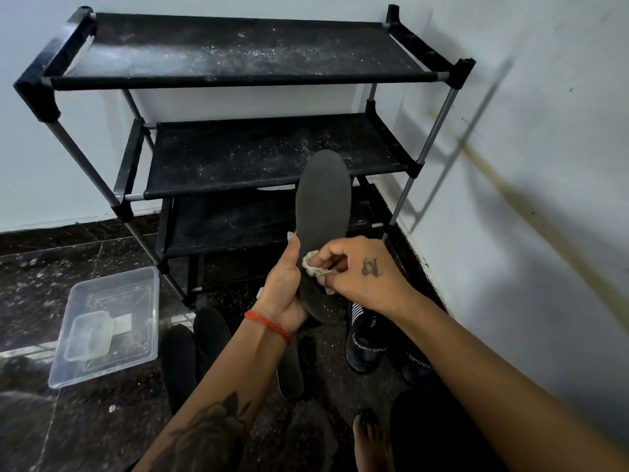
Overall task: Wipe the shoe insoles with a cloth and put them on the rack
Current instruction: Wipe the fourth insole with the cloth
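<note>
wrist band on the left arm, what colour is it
Red-orange: a thin thread band round the left wrist, just below the left hand holding the insole. Head view.

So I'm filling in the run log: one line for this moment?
step: wiping | left hand: holds insole | right hand: rubs cloth on it | rack: bare

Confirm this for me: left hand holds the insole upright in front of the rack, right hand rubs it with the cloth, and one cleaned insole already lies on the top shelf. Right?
Not quite. The head view shows the top shelf of the rack holding only dust, no insole. The rest stands: the left hand holds the insole upright while the right hand rubs it with the cloth.
</note>
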`<state>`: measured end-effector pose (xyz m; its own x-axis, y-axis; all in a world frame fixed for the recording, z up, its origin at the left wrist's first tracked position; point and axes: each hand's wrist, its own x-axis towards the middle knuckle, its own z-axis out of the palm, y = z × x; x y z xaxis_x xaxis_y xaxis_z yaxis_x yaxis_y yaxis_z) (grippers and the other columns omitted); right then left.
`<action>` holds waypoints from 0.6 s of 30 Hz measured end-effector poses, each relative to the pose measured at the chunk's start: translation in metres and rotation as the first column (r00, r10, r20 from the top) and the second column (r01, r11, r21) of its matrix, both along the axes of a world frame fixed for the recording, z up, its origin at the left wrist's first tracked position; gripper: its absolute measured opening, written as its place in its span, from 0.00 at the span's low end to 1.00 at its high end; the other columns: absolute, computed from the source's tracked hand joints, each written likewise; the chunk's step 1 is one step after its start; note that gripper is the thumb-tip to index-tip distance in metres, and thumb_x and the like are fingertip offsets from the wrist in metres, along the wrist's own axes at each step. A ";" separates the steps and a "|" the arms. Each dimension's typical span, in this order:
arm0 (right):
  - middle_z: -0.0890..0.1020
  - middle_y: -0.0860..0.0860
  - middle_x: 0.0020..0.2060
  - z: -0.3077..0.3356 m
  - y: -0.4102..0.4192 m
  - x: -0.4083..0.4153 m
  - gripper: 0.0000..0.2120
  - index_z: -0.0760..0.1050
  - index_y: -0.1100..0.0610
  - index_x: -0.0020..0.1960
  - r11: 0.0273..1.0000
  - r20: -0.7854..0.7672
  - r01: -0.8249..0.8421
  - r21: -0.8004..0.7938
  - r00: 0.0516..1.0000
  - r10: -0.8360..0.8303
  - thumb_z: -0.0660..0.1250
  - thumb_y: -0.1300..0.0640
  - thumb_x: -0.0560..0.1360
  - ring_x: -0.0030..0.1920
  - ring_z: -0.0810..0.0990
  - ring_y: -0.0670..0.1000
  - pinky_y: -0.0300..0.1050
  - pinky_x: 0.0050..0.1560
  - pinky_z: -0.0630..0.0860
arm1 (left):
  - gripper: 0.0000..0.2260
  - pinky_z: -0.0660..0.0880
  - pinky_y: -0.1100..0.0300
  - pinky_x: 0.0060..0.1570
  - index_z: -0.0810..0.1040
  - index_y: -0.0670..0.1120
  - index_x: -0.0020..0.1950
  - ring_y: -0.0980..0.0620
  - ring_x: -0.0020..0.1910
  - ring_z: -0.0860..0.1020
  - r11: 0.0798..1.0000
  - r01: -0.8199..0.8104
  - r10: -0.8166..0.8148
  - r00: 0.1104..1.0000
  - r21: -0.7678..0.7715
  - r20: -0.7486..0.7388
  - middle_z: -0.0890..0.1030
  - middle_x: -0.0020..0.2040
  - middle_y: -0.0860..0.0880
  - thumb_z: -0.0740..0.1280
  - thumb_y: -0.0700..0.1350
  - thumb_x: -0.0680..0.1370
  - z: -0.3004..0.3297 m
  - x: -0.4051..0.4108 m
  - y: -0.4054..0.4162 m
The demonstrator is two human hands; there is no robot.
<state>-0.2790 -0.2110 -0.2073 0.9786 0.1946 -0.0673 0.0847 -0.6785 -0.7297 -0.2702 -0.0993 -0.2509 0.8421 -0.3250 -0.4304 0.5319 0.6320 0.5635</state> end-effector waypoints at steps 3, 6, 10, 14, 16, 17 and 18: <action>0.82 0.42 0.32 0.011 -0.001 -0.003 0.10 0.83 0.55 0.45 0.991 -0.113 -0.095 0.093 0.988 0.105 0.72 0.67 0.67 0.34 0.79 0.38 0.29 0.38 0.75 | 0.26 0.81 0.58 0.40 0.78 0.41 0.54 0.49 0.41 0.84 0.999 0.032 -0.032 0.999 -0.009 -0.007 0.85 0.45 0.44 0.49 0.59 0.81 0.001 0.000 0.002; 0.81 0.41 0.29 0.021 -0.006 -0.007 0.11 0.84 0.53 0.42 0.981 -0.235 -0.175 0.082 0.953 0.190 0.72 0.68 0.66 0.32 0.78 0.35 0.28 0.38 0.75 | 0.25 0.81 0.60 0.39 0.78 0.42 0.54 0.51 0.42 0.84 0.999 0.046 -0.046 0.999 -0.005 0.002 0.85 0.46 0.45 0.49 0.59 0.81 -0.001 0.000 0.002; 0.82 0.47 0.30 0.028 -0.018 -0.001 0.14 0.83 0.53 0.37 0.982 -0.268 0.042 0.187 0.963 0.010 0.70 0.72 0.64 0.32 0.79 0.41 0.39 0.41 0.78 | 0.27 0.81 0.60 0.43 0.77 0.42 0.58 0.51 0.45 0.84 0.998 0.057 -0.057 0.998 0.000 0.016 0.84 0.49 0.46 0.48 0.60 0.80 0.000 0.003 0.005; 0.82 0.48 0.31 0.021 -0.026 0.006 0.11 0.82 0.57 0.41 0.861 -0.385 0.326 0.391 0.907 -0.169 0.67 0.72 0.68 0.34 0.79 0.44 0.41 0.42 0.79 | 0.28 0.81 0.61 0.43 0.75 0.42 0.62 0.52 0.43 0.84 0.997 0.051 -0.053 0.998 0.054 0.040 0.85 0.47 0.46 0.47 0.60 0.81 0.001 0.002 0.007; 0.81 0.48 0.32 0.016 -0.020 0.004 0.10 0.81 0.59 0.43 0.849 -0.434 0.334 0.410 0.890 -0.141 0.67 0.72 0.70 0.32 0.79 0.42 0.41 0.41 0.80 | 0.28 0.81 0.61 0.42 0.75 0.41 0.62 0.52 0.43 0.84 0.996 0.061 -0.063 0.997 0.059 0.036 0.84 0.48 0.45 0.47 0.60 0.81 0.002 0.001 0.006; 0.81 0.49 0.32 0.013 -0.017 0.003 0.10 0.81 0.59 0.43 0.846 -0.436 0.337 0.413 0.889 -0.141 0.67 0.72 0.70 0.32 0.79 0.43 0.41 0.40 0.81 | 0.28 0.81 0.61 0.42 0.74 0.41 0.62 0.52 0.44 0.84 0.997 0.060 -0.062 0.997 0.053 0.036 0.84 0.48 0.45 0.47 0.60 0.81 0.002 0.001 0.005; 0.82 0.49 0.34 0.012 -0.015 0.003 0.10 0.81 0.59 0.43 0.845 -0.424 0.339 0.414 0.893 -0.150 0.67 0.72 0.70 0.34 0.80 0.44 0.40 0.38 0.81 | 0.28 0.81 0.61 0.43 0.74 0.41 0.62 0.52 0.45 0.84 0.997 0.055 -0.057 0.998 0.051 0.037 0.84 0.49 0.45 0.46 0.60 0.81 0.002 0.001 0.006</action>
